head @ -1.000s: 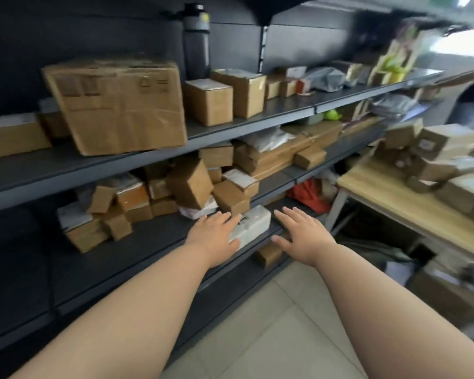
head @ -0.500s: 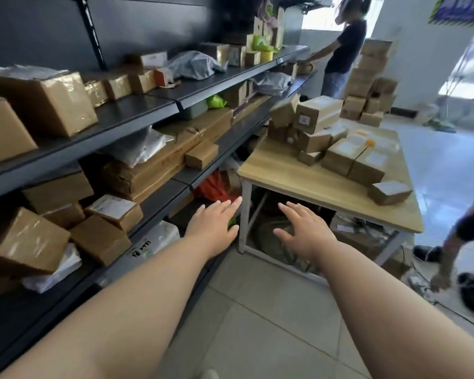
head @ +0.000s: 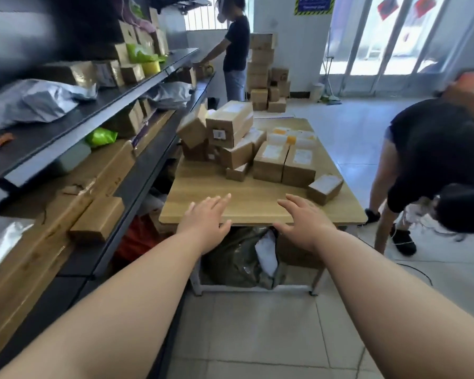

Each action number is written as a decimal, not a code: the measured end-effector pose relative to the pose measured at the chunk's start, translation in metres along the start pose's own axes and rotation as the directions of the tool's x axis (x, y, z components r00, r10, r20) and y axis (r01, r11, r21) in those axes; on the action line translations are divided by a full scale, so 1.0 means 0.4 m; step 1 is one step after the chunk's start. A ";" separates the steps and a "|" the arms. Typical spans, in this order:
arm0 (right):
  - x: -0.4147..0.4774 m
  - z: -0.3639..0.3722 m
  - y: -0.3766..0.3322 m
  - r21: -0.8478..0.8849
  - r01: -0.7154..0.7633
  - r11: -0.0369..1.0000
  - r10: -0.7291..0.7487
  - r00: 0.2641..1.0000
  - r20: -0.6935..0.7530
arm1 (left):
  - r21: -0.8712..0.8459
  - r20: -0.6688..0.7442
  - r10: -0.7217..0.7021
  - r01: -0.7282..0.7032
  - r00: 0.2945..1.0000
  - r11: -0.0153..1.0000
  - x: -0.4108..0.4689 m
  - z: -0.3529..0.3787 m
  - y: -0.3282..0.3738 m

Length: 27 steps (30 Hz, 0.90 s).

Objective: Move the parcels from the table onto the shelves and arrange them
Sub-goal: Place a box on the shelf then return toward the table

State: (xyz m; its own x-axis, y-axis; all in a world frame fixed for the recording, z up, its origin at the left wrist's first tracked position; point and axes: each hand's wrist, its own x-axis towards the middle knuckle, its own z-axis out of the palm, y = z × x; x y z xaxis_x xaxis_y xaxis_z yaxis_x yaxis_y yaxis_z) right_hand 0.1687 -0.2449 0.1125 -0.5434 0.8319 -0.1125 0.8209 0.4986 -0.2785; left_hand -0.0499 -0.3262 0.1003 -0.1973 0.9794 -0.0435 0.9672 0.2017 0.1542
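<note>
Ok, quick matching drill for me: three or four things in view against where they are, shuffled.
1 lone small box
2 green pouch
3 largest silver bag
4 left hand

a higher shelf
b lower shelf
c table, near right corner
d open, empty, at table's near edge

Pairs: 1-c, 2-b, 3-a, 4-d

One head camera looks forward and down, seemingly near the bench (head: pixel 244 206) front edge; blurry shelves (head: pixel 47 138) run left.
</note>
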 end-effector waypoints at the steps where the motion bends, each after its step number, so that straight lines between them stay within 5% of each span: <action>1: 0.016 -0.003 0.023 0.018 -0.036 0.999 0.036 0.999 -0.004 | -0.003 0.004 0.014 -0.014 1.000 1.000 0.041 0.004 0.010; 8: 0.113 -0.004 0.204 0.060 -0.199 0.978 0.199 0.980 0.009 | -0.049 0.143 0.111 -0.105 0.983 0.993 0.255 0.062 0.119; 27: 0.509 -0.038 0.759 0.126 -0.335 0.934 0.321 0.939 0.120 | -0.096 0.281 0.167 -0.145 0.945 0.985 0.827 0.276 0.487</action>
State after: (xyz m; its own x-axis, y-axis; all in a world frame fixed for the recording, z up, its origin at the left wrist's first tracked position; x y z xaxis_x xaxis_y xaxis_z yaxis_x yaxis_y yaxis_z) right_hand 0.3100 0.0795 0.0196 -0.2677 0.9125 -0.3094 0.9265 0.1558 -0.3424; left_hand 0.0907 0.0359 0.0071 0.0197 0.9559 -0.2931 0.9659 0.0576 0.2526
